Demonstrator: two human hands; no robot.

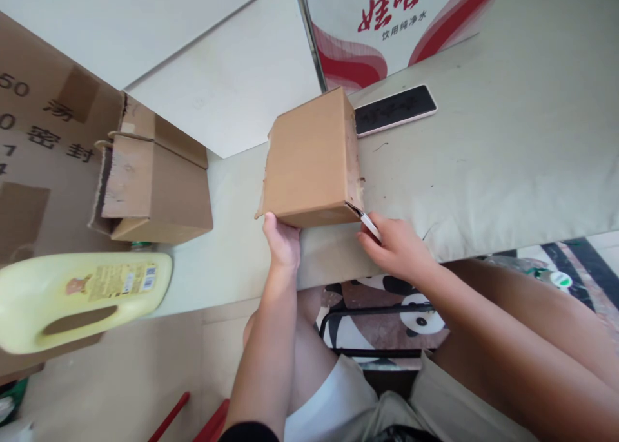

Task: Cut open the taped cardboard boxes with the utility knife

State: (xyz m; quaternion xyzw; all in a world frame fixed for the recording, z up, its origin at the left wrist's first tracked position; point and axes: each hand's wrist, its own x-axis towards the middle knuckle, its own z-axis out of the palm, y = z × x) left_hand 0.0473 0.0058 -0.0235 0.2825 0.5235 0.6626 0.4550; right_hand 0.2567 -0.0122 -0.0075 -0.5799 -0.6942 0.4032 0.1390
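Cardboard box (pixel 312 162) stands on the table (pixel 483 171) just beyond my fingers, long axis running away from me. My left hand (pixel 283 242) props its near left corner, fingers hidden underneath. My right hand (pixel 394 245) pinches a white flap (pixel 368 223) at its near right corner. Phone (pixel 395 109) lies beyond; open tabletop rightward.

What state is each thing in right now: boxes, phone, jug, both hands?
small cardboard box: closed, on the table edge
left hand: gripping the box's near left corner
right hand: pinching a white strip at the box's near right corner
open carton: flaps torn, open
phone: flat, screen dark
yellow jug: lying on its side
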